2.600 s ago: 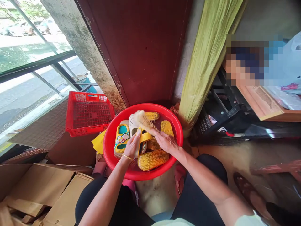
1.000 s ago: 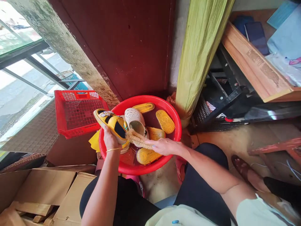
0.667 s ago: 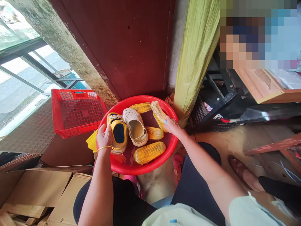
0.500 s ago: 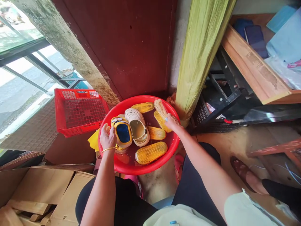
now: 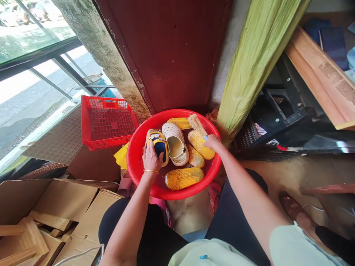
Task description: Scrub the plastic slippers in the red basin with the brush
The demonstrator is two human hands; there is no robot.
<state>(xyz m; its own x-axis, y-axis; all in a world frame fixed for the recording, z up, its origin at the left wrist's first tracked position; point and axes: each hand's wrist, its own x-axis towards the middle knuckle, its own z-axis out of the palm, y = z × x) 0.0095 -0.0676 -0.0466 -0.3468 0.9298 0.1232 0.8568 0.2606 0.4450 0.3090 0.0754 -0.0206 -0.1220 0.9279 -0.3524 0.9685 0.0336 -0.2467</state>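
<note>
A red basin (image 5: 132,136) holds water and several shoes. My left hand (image 5: 151,159) lies over a yellow slipper (image 5: 163,142) with a dark blue inside, its fingers on the upper and its thumb by the opening. Beside that slipper sits a cream clog (image 5: 176,146), opening up. My right hand (image 5: 213,143), at the basin's right side, is closed around a brush (image 5: 197,124) with pale bristles. Under the brush and hand lies a yellow sole (image 5: 198,142). Another yellow sole (image 5: 184,178) faces up at the near side.
A red plastic crate (image 5: 108,120) stands left of the basin. Cardboard boxes (image 5: 63,199) with wood pieces are at lower left. A maroon door (image 5: 172,59) and a yellow-green curtain (image 5: 255,66) rise behind. To the right is another person's foot (image 5: 294,207).
My left hand has gone from the slipper's left side to over its upper, and the slipper has turned slightly. My right hand still holds the brush. The view has shifted left.
</note>
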